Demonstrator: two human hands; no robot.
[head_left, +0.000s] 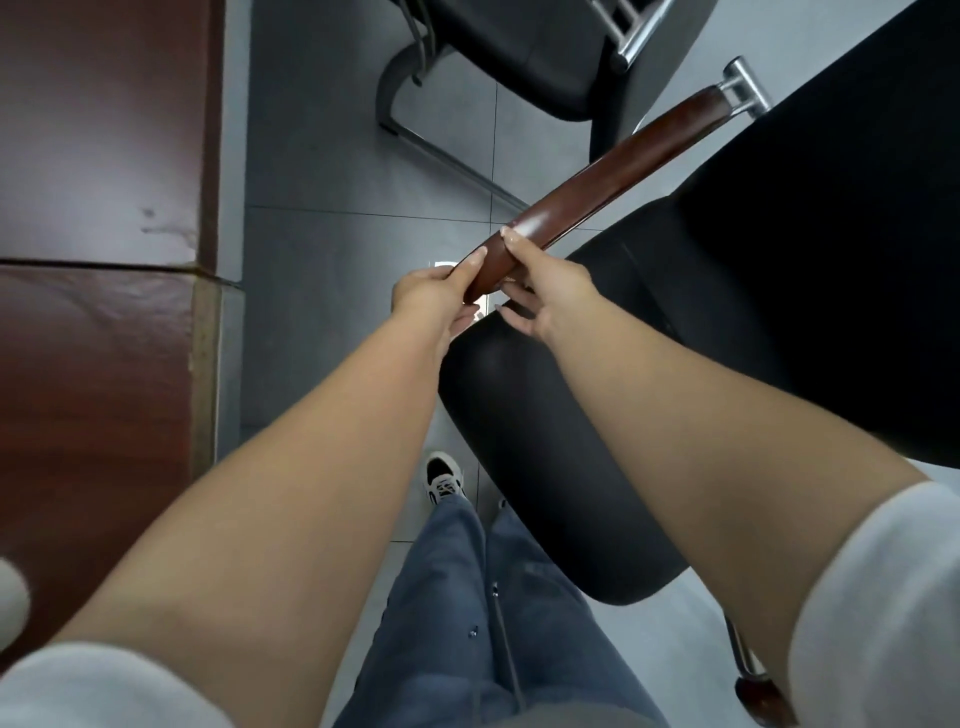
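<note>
A black office chair (545, 441) stands in front of me, its padded seat toward my legs and its dark backrest at the right. Its brown wooden armrest (613, 182) runs diagonally from the centre up to a metal bracket (743, 88). My left hand (434, 296) grips the near end of the armrest from the left, thumb on top. My right hand (540, 291) holds the same end from the right, thumb on top and fingers curled beneath.
A reddish-brown wooden desk (98, 260) fills the left side. A second black chair (519, 57) with a metal frame stands at the top. The floor (322, 171) is grey tile. The chair's other armrest (763, 696) shows at the lower right.
</note>
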